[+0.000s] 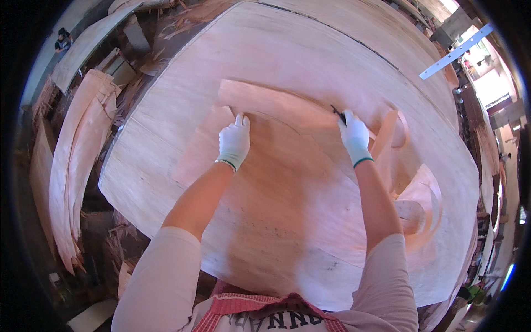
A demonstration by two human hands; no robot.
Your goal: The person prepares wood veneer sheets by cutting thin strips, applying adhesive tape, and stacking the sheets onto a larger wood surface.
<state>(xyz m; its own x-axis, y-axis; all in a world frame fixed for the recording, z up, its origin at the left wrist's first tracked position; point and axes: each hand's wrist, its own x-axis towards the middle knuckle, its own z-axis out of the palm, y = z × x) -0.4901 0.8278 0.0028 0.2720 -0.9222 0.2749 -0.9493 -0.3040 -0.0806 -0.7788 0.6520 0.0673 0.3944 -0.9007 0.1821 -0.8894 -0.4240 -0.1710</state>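
My left hand [235, 141], in a white glove with a green cuff, has its fingers curled down at the upper edge of a thin veneer sheet [202, 146], where a corner lifts. The glove partly hides its grip. My right hand [354, 135], gloved alike, is closed round a small black knife-like tool [338, 114], whose tip points up and left. That tool lies over the right end of a pinkish veneer strip [276, 104] stretching between and beyond my hands. Right of my right hand, curled veneer offcuts [417, 191] stand up from the surface.
A broad stack of pale veneer sheets [160, 127] spreads beneath both hands. Long bundled veneer pieces [77, 160] lie off its left side, among broken scraps. A perforated pale bar [456, 51] juts in at upper right. Far at upper left is another person [63, 41].
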